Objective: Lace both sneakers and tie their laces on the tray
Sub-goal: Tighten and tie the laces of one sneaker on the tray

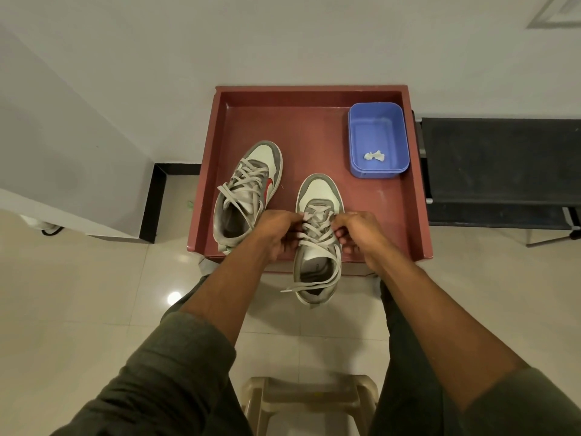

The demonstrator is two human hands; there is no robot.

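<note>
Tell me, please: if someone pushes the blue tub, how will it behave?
The blue tub looks like thin plastic and holds only a paper scrap, so it is probably light. On the tray's smooth floor it would likely slide, not tip.

Red tray (314, 99): sneakers (248, 190), blue tub (377, 136).

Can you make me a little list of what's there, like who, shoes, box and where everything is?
who: a person with both hands on one shoe
left hand: pinches the lace on that shoe's left side
right hand: pinches the lace on its right side
near sneaker: heel sticks out over the tray's front edge, lace ends loose
far sneaker: on the tray's left part, laced, red mark on its side
tray: red-brown, with raised walls
blue box: back right corner of tray, a white scrap inside
</note>
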